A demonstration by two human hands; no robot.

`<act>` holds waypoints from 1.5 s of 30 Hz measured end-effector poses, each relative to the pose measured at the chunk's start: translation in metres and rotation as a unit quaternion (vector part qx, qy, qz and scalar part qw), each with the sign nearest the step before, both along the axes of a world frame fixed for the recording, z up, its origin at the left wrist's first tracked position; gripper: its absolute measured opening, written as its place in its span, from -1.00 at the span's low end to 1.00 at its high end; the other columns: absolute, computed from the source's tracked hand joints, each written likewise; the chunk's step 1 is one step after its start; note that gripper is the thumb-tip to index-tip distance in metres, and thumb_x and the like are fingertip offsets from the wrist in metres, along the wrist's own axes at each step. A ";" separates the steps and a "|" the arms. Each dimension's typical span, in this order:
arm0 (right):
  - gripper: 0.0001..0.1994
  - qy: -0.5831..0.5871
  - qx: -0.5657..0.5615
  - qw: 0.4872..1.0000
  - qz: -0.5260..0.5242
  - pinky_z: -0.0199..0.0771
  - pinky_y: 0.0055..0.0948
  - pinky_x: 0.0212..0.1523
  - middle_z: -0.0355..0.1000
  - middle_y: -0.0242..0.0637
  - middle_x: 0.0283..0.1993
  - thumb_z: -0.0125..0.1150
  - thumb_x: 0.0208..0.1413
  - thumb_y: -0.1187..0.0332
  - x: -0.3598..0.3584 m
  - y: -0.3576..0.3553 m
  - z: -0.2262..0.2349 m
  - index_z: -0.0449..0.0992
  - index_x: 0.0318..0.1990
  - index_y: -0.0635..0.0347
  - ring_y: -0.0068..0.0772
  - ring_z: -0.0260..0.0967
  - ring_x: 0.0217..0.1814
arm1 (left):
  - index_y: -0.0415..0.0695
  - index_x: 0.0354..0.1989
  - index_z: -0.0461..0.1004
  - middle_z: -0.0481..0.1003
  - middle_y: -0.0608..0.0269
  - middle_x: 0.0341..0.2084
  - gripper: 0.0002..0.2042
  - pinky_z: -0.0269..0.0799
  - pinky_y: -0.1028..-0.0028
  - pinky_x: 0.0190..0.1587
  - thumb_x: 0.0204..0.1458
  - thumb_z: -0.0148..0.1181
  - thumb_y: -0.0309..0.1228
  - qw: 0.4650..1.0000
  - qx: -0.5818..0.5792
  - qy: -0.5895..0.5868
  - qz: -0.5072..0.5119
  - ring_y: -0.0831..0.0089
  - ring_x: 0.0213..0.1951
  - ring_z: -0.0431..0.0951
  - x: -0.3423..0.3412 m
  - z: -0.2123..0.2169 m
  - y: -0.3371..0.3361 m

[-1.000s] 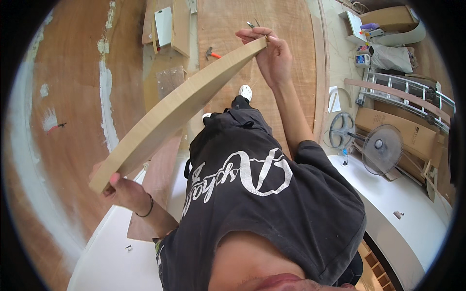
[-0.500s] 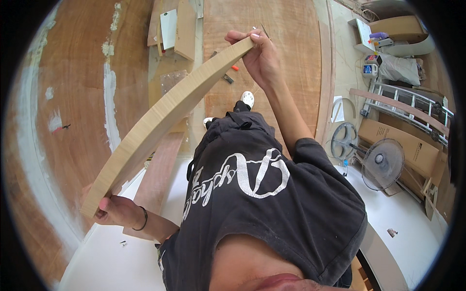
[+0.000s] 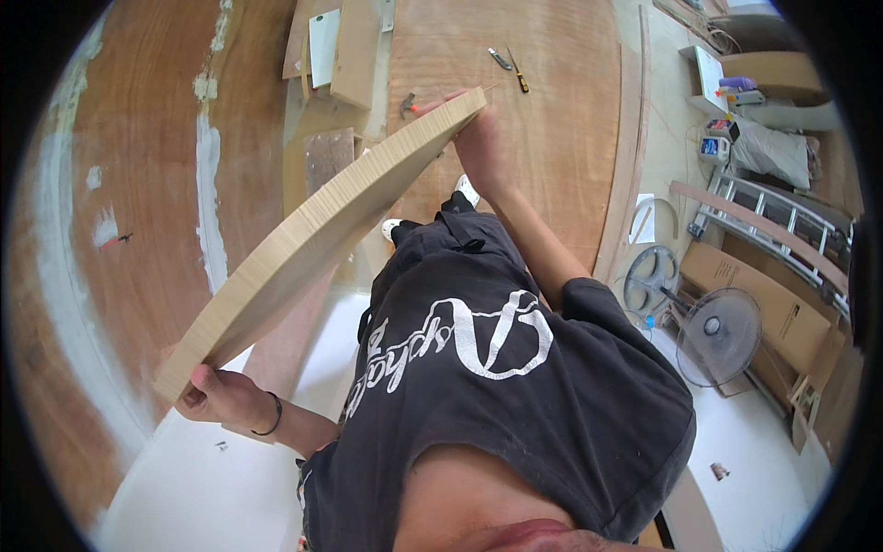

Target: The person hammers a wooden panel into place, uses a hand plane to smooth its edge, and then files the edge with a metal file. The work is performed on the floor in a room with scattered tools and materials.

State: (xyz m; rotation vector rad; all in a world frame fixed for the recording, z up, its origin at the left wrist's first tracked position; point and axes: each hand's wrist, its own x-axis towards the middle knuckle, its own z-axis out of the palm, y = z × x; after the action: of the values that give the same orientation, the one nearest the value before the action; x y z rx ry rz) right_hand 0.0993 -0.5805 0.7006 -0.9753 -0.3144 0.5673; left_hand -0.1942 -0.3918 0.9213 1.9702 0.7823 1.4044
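Observation:
A long curved wooden board (image 3: 313, 207) with a pale wood-grain edge spans diagonally between my two hands, in front of the brown panel wall on the left. My left hand (image 3: 225, 396), with a dark band at the wrist, grips its lower left end; the thumb presses the underside and the other fingers are partly hidden. At the upper right end my right hand (image 3: 480, 156) holds the board, most of its fingers concealed behind it. Beyond that end, a utility knife (image 3: 499, 59), a screwdriver (image 3: 521, 75) and a hammer (image 3: 408, 103) lie on the wooden sheet.
Wood pieces (image 3: 354, 51) stand at the upper left of the floor sheet (image 3: 561, 138). To my right are a fan (image 3: 717, 329), a cardboard box (image 3: 754, 294), a ladder (image 3: 768, 216) and a plastic bag (image 3: 773, 152). White surfaces (image 3: 221, 488) lie beside me.
The board has rolled in my hands, showing more of its broad face. Its upper end and my right hand sit slightly lower in view. The knife and screwdriver have come out from behind my hand.

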 end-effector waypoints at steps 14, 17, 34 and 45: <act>-0.22 0.122 -0.081 0.989 0.019 0.26 -0.30 0.32 0.31 -0.26 0.20 0.58 -0.08 0.42 -0.039 -0.007 -0.071 0.15 0.23 0.20 -0.38 0.26 0.29 | -0.39 -0.05 0.48 0.55 0.15 -0.17 -0.45 0.41 0.42 -0.01 0.01 0.46 -0.13 0.991 -0.048 0.121 0.005 0.43 -0.13 0.53 0.060 -0.020 0.041; -0.21 0.128 -0.088 0.986 -0.054 0.25 -0.32 0.32 0.30 -0.26 0.19 0.59 -0.08 0.34 -0.046 -0.003 -0.074 0.14 0.23 0.21 -0.39 0.26 0.28 | -0.42 0.07 0.44 0.54 0.10 -0.10 -0.43 0.41 0.39 0.07 0.04 0.44 -0.19 0.984 -0.078 0.155 -0.029 0.39 -0.06 0.54 0.076 -0.030 0.076; -0.18 0.176 -0.201 0.938 -0.220 0.15 -0.27 0.35 0.24 -0.15 0.24 0.43 0.08 -0.04 -0.012 0.010 -0.126 0.12 0.28 0.32 -0.29 0.17 0.34 | -0.28 -0.09 0.46 0.56 0.13 -0.34 -0.55 0.45 0.46 -0.16 0.15 0.30 -0.07 0.906 -0.088 0.341 -0.236 0.47 -0.27 0.52 0.313 -0.111 0.115; -0.08 0.152 -0.314 0.893 -0.286 0.09 -0.20 0.37 0.19 -0.05 0.31 0.35 0.08 -0.19 0.117 -0.147 -0.230 0.09 0.33 0.35 -0.19 0.10 0.40 | -0.28 -0.12 0.50 0.58 0.15 -0.43 -0.42 0.47 0.45 -0.30 0.08 0.29 0.11 0.853 -0.134 0.353 -0.360 0.50 -0.40 0.55 0.502 -0.249 -0.015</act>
State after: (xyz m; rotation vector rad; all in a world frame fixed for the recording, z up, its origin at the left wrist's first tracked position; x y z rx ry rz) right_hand 0.2159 -0.7279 0.4703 -1.5023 0.4671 0.2610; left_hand 0.3074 -0.4063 0.6720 2.1979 0.3958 0.1083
